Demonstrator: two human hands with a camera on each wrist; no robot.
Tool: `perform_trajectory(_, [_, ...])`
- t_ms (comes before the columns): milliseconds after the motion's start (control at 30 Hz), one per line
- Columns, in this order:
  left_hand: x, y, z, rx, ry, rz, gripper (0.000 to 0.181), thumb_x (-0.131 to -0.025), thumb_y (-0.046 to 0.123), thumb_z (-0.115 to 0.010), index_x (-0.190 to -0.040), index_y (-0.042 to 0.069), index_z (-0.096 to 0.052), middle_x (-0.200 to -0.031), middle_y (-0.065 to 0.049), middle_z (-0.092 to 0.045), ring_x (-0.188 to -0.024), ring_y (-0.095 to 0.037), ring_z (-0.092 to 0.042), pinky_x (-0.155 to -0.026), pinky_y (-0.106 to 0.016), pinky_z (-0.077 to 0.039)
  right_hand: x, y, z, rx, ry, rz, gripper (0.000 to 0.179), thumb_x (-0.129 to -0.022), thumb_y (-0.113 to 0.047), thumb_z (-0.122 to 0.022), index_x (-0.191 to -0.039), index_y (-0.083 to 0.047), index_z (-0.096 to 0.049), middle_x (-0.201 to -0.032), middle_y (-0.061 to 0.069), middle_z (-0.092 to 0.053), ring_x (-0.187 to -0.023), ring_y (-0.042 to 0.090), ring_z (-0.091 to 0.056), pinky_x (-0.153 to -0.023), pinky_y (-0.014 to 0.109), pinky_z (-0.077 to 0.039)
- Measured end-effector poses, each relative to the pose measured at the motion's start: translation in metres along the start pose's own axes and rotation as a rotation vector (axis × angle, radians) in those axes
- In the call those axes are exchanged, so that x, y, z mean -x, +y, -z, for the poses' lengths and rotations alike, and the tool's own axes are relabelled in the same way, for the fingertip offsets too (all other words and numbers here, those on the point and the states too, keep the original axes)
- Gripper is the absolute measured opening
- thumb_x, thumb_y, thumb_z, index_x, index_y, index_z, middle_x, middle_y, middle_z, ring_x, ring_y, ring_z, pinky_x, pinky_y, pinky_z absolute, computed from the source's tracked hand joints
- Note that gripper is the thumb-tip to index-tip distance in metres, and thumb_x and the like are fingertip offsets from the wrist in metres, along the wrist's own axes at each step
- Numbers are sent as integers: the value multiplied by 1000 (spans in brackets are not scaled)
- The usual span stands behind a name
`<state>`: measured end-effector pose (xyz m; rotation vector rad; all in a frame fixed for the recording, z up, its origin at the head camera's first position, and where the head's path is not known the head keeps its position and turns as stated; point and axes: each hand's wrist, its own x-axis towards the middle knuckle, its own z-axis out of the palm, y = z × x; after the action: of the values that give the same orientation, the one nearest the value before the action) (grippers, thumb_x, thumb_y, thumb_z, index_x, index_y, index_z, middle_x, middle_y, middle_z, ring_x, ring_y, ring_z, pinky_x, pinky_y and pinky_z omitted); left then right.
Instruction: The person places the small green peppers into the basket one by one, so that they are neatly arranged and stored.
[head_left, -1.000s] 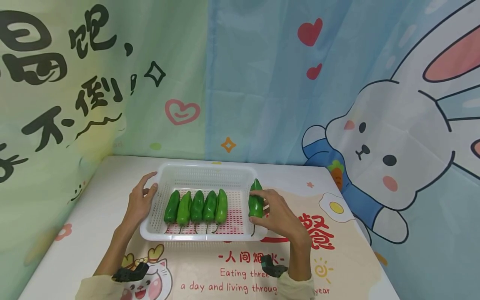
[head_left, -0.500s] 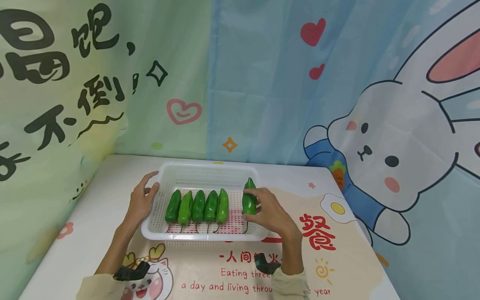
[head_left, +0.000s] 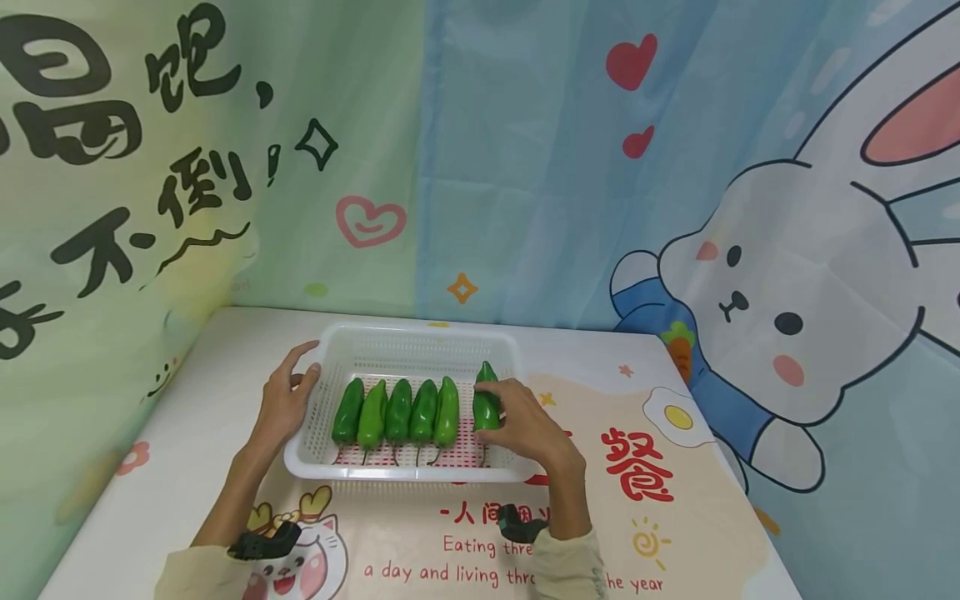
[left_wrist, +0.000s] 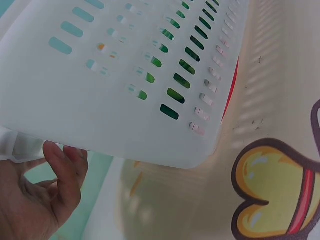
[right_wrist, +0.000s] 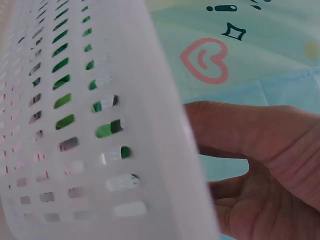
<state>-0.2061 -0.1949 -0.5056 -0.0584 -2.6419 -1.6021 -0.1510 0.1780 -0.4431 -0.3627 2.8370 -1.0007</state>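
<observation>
A white perforated plastic basket [head_left: 405, 474] stands on the table. Inside it, several green peppers [head_left: 398, 412] lie side by side, stems toward the near side. My right hand [head_left: 525, 423] pinches one more green pepper [head_left: 486, 407] between thumb and fingers, over the right part of the basket, apart from the row. In the right wrist view the basket wall hides most of that pepper. My left hand [head_left: 283, 404] holds the basket's left rim; its fingertips [left_wrist: 56, 150] meet the rim edge in the left wrist view.
The table [head_left: 187, 392] wears a printed cover with a cat drawing [head_left: 300, 554], red characters and a fried egg. A cartoon curtain [head_left: 517, 167] hangs right behind the table. Dark wrist devices [head_left: 262, 542] sit at both sleeves.
My right hand has carried the pepper leftward from the basket's right rim to inside, closer to the row. The left hand has stayed at the left rim.
</observation>
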Motion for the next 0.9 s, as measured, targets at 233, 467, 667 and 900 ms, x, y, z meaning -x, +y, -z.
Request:
perform_trajectory(233, [0, 1, 0, -5, 0, 2, 55, -120, 32, -41, -171, 15, -33, -139, -40, -65, -102, -47, -79, -70, -39, -69, -6, 3, -8, 25, -27, 5, 70, -85, -6, -93, -148, -2, -64, -141, 18, -66, -125, 31, -60, -108, 52, -56])
perform_trajectory(467, [0, 0, 0, -7, 2, -4, 55, -120, 31, -42, -171, 14, -33, -139, -40, -65, -101, -47, -79, -69, -36, -69, -12, 5, -14, 29, -57, 8, 70, -82, -2, -93, -146, 2, -64, -138, 20, -67, -126, 33, -60, -115, 56, -53])
perform_trajectory(667, [0, 0, 0, -4, 3, 5, 55, -120, 32, -42, -171, 15, -33, -142, -39, -64, -106, -49, -78, -72, -39, -70, -17, 5, -20, 62, -85, -29, 72, -82, -5, -94, -146, 2, -64, -140, 20, -66, -130, 33, -59, -117, 56, -52])
perform_trajectory(900, [0, 0, 0, 2, 4, 3, 55, -119, 31, -42, -171, 15, -34, -141, -40, -64, -104, -49, -78, -70, -39, -70, -23, 3, -25, 93, -108, -45, 71, -80, -3, -95, -143, 5, -65, -144, 23, -65, -137, 37, -58, -121, 57, -50])
